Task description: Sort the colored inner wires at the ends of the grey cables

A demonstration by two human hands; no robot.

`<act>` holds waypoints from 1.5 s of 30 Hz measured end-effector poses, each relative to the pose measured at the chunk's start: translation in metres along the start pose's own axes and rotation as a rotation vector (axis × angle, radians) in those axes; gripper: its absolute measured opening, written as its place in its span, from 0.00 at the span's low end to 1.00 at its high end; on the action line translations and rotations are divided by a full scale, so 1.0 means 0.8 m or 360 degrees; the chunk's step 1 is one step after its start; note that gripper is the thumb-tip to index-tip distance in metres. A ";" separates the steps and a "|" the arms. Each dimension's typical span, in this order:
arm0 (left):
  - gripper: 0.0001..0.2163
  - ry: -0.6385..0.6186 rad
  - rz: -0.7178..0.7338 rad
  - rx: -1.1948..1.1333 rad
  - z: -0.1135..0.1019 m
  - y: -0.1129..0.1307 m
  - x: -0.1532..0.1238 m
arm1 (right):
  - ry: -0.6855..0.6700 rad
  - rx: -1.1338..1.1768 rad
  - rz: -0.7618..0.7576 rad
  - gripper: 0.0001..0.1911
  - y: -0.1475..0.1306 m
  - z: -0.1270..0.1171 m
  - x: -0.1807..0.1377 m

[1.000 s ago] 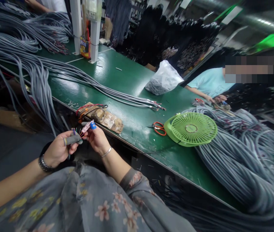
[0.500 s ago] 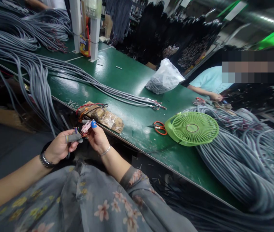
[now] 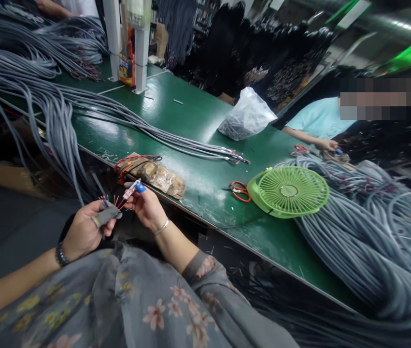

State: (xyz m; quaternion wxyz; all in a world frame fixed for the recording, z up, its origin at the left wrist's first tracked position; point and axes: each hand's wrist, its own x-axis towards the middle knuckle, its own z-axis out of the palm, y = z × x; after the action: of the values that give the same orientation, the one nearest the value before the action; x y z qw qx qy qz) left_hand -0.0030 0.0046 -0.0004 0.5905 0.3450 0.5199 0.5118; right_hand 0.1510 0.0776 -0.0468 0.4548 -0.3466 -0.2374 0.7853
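Observation:
My left hand (image 3: 87, 227), with grey covers on its fingers, is closed on the end of a grey cable. Thin coloured wires (image 3: 115, 201), orange, red, green and blue among them, fan out above its fingertips. Close beside it, my right hand (image 3: 148, 209) pinches a small pink-and-white piece (image 3: 131, 190) whose exact kind I cannot make out. Blue tape wraps that thumb. Both hands are just off the near table edge, in front of a taped wooden block (image 3: 162, 179) with red and black leads.
On the green table (image 3: 191, 193) are grey cables (image 3: 147, 128), a filled plastic bag (image 3: 248, 116), orange-handled scissors (image 3: 240, 191) and a green fan (image 3: 288, 192). A large cable bundle (image 3: 357, 261) lies at right. A co-worker (image 3: 321, 121) sits across the table.
My left hand has turned slightly and shifted left and down, and the coloured wires now spread wider. My right hand has moved slightly right, still pinching the pink-and-white piece.

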 end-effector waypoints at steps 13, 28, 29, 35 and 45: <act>0.13 0.0118 0.0010 -0.0032 0.018 0.011 0.012 | 0.0087 -0.0078 -0.0135 0.24 0.009 0.002 0.003; 0.17 0.0057 -0.0002 0.0068 0.007 -0.005 0.017 | -0.0005 0.0093 0.0056 0.33 0.012 0.009 0.010; 0.16 0.0067 0.0013 0.0075 0.006 -0.004 0.014 | -0.0009 0.0108 0.0105 0.34 0.011 0.007 0.009; 0.12 0.0195 0.0185 0.0112 0.000 -0.001 0.005 | -0.0112 0.0104 0.0149 0.29 0.005 0.001 0.002; 0.05 0.0177 0.0581 0.0398 -0.002 0.005 0.015 | 0.0003 -0.0011 0.0002 0.24 0.010 0.002 0.000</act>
State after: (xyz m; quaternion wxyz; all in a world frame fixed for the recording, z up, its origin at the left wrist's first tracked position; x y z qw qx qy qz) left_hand -0.0061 0.0169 -0.0005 0.4113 0.4750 0.5401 0.5600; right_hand 0.1454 0.0741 -0.0514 0.4535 -0.3491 -0.2394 0.7843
